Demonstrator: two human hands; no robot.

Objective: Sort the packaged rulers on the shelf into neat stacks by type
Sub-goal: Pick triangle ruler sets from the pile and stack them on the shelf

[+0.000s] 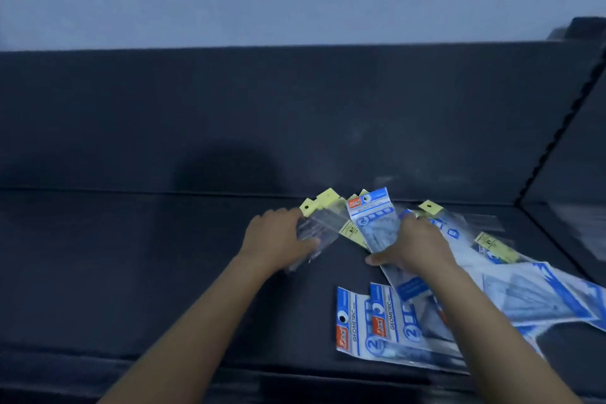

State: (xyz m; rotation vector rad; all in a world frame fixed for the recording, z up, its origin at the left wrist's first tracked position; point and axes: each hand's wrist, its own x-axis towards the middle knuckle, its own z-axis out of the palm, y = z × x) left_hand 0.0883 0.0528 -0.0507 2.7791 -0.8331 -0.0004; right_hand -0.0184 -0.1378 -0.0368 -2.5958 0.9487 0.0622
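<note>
Currently, a yellow-header ruler pack is gripped by the left hand, with the fingers curled over its far edge. A blue GEOMETRIC pack is clasped by the right hand. Two more blue packs are laid overlapping near-right on the shelf. At least four yellow headers are counted. The right heap is too blurred to count.

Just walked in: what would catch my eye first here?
Two bare hands work mid-shelf: the left hand grips a clear yellow-topped packet, the right hand holds a blue geometric ruler pack beside it. Right of them, more blue packs sprawl in an overlapping heap on the dark shelf.
</note>
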